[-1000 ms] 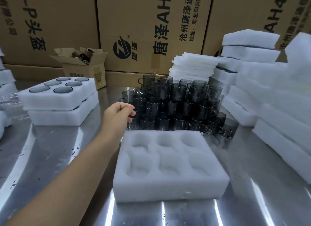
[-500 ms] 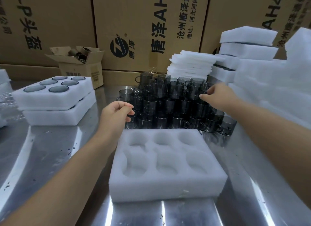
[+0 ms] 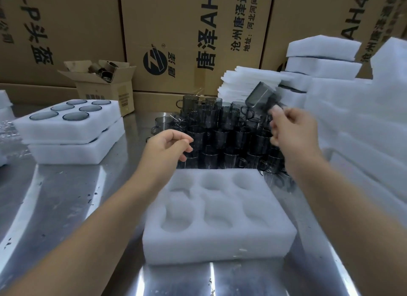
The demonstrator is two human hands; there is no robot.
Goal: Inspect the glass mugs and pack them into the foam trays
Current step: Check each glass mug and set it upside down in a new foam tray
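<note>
Progress, as we judge it: one tray finished, the present tray not yet begun; item, foam tray (image 3: 218,247) nearest us on the steel table (image 3: 66,207), six hollows, all six vacant; item, filled tray (image 3: 66,130) at far left, six hollows, each showing a dark glass rim, so we count six mugs seated; it lies atop a lower tray (image 3: 77,152), whose contents are hidden from us; item, pile of mugs (image 3: 220,137), smoky grey glass, stacked in tiers just behind the vacant tray, a great many left to inspect and pack; item, lifted mug (image 3: 261,97), tilted and blurred, above the right end of the pile, pinched at its lower end by the right hand (image 3: 293,130), which we take to be the inspection step for the first mug of this tray; item, left hand (image 3: 165,145), fingers loosely curled, grasping nothing that we can see, its fingertips close by the near left corner of the pile; item, small carton (image 3: 103,86) at the back left, flaps open, a few dark pieces inside, possibly rejects, though we cannot tell; item, foam sheets (image 3: 246,84) stacked behind the pile; item, spare foam trays (image 3: 323,53) stacked at right, their hollows not visible to us.
</note>
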